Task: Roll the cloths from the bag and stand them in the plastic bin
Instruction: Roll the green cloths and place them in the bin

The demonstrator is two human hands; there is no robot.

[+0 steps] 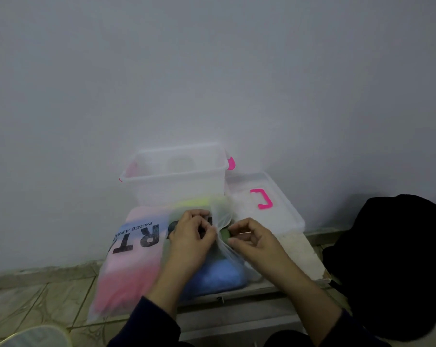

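A: What are the hands doing at this moment?

B: The left hand and the right hand are each pinching one lip of the bag, fingers curled narrow on the thin film and pulling the mouth apart. So I judge they are opening the bag; nothing is being rolled yet

A: And what is the next move asking for?

B: A hand going into the gap and drawing out one cloth, likely the green cloth showing at the opening

A: How is the stuff looking?

B: The bag is frosted, soft and crinkly, lying flat on the low table, with pink, blue and yellow cloths blurring through it. Just behind, the bin is standing against the wall, clear stiff plastic with pink clips; its inside is too hazy to read. Its lid is lying beside it
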